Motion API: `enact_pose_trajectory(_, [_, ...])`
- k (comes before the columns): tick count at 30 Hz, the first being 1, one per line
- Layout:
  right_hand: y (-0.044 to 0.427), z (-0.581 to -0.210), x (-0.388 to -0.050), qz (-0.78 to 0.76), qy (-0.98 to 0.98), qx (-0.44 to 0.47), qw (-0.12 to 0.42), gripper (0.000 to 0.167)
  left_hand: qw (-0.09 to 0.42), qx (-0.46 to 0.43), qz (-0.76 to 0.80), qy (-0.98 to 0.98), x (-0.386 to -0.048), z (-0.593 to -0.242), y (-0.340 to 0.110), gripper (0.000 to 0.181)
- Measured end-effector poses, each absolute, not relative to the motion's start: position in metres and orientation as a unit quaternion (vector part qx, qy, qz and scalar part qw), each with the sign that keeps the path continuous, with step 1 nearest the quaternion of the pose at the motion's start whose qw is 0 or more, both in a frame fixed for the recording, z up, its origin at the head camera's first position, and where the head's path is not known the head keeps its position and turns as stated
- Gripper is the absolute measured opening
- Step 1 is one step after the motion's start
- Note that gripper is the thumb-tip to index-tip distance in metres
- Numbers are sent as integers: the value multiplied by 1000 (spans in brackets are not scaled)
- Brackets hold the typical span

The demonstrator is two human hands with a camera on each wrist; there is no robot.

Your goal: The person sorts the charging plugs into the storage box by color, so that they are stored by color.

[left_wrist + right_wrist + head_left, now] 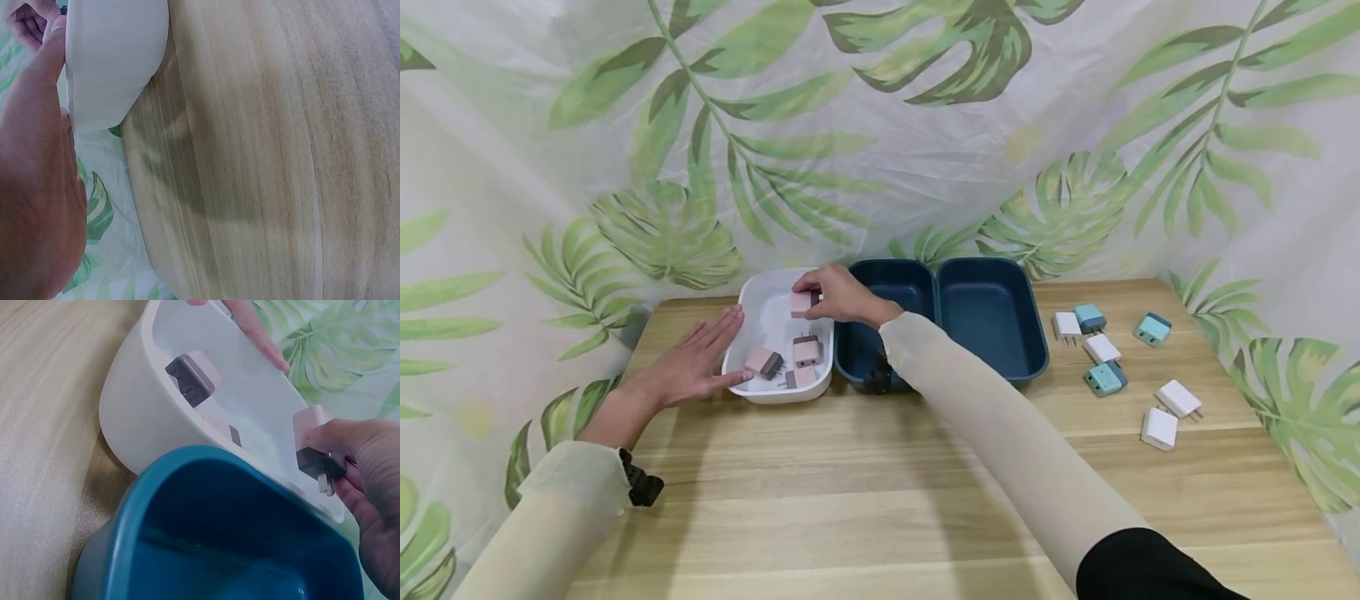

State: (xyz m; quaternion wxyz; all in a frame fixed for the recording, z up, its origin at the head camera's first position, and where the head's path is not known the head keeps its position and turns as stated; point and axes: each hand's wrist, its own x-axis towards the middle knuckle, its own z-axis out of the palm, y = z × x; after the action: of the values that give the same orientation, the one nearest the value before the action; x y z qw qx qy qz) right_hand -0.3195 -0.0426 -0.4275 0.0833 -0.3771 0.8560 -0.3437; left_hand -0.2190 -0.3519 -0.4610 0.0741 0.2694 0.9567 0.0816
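Observation:
My right hand [844, 297] pinches a pink and dark grey plug charger [319, 440] between thumb and fingers, over the back right of the white basin [763, 321]. The charger's metal prongs point down in the right wrist view. Lower in the basin lie three more pink and grey chargers, one of them a charger [807, 350] with its prongs toward the back. My left hand [691, 364] rests on the basin's left rim, its fingers straight and the thumb reaching over the near left edge. In the left wrist view the basin's white outer wall [112, 56] stands beside that hand.
Right of the basin stands a dark blue tub [891, 275], partly behind my right forearm, and a second blue tub [992, 312] adjoins it. Farther right on the wooden table [820, 500] lie several white chargers [1160, 428] and teal chargers [1152, 329]. A leaf-patterned cloth [925, 167] hangs behind.

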Motion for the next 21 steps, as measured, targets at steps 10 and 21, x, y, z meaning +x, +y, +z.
enact_pose_trajectory(10, [-41,-430,-323,-329,869,-358,91,46,78,269,85,956,-220,-460,-348,102])
enact_pose_trajectory(21, [-30,-430,-322,-374,846,-364,103,48,74,272,88,955,-218,-459,-350,103])
